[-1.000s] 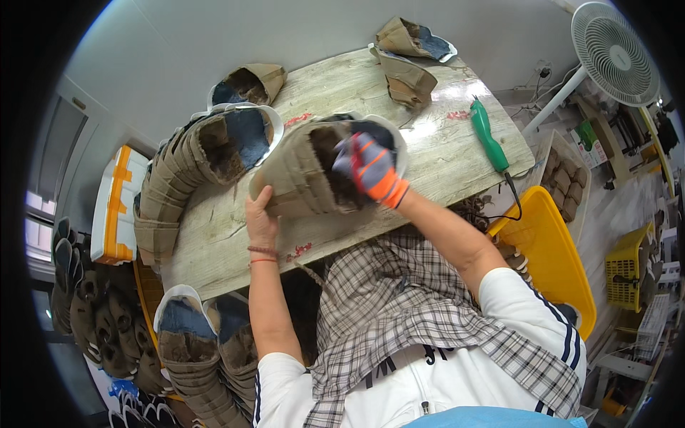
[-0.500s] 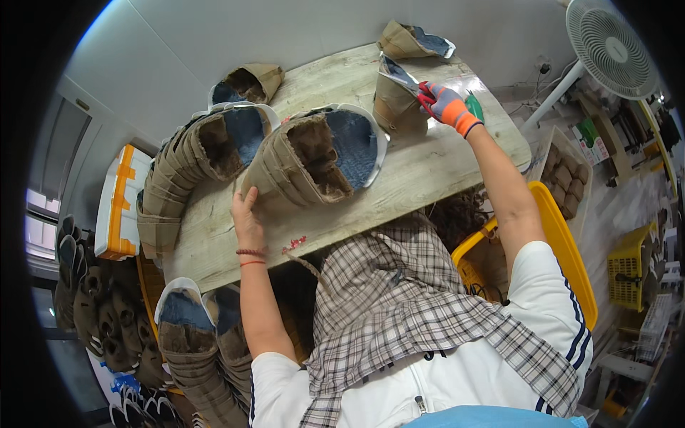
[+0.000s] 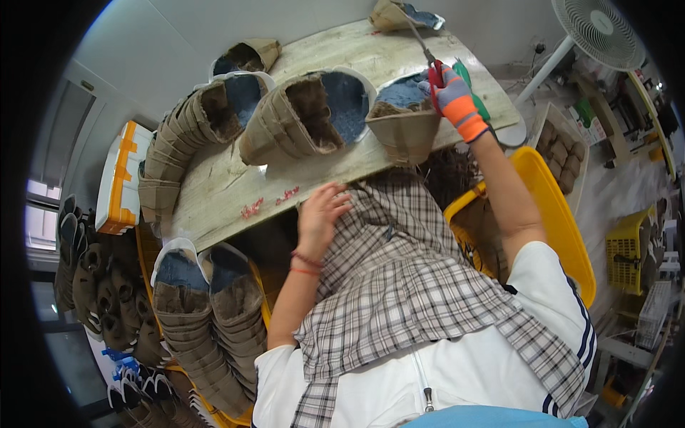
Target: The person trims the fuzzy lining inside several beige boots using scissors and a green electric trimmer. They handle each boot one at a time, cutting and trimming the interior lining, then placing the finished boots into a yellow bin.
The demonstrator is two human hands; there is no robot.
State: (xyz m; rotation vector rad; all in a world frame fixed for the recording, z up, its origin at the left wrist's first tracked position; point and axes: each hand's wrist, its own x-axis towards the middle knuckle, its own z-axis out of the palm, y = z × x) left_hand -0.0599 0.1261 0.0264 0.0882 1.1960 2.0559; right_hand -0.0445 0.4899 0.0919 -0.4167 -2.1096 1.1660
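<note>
My right hand (image 3: 457, 103), in a grey and orange work glove, grips red-handled scissors (image 3: 434, 71) with the blades pointing up and away. Directly beside it, at the table's right front edge, stands a brown fur-lined shoe upper (image 3: 404, 137) with a blue inner sole; whether the gloved fingers touch it I cannot tell. My left hand (image 3: 325, 217) is bare, held off the table's front edge against my plaid apron, fingers stretched out and holding nothing. Nested stacks of similar uppers (image 3: 275, 127) lie on the table left of the scissors.
Another upper (image 3: 399, 16) lies at the table's (image 3: 335, 167) far edge, near a green item (image 3: 474, 89). Red scraps (image 3: 251, 208) dot the front. A yellow bin (image 3: 546, 207) stands at right, a fan (image 3: 599, 25) behind it. More stacked uppers (image 3: 187, 321) fill the lower left.
My left hand has left the nested stack and come back to the right, off the table edge. The right-hand upper is turned and nearer me; the scissors now point upward.
</note>
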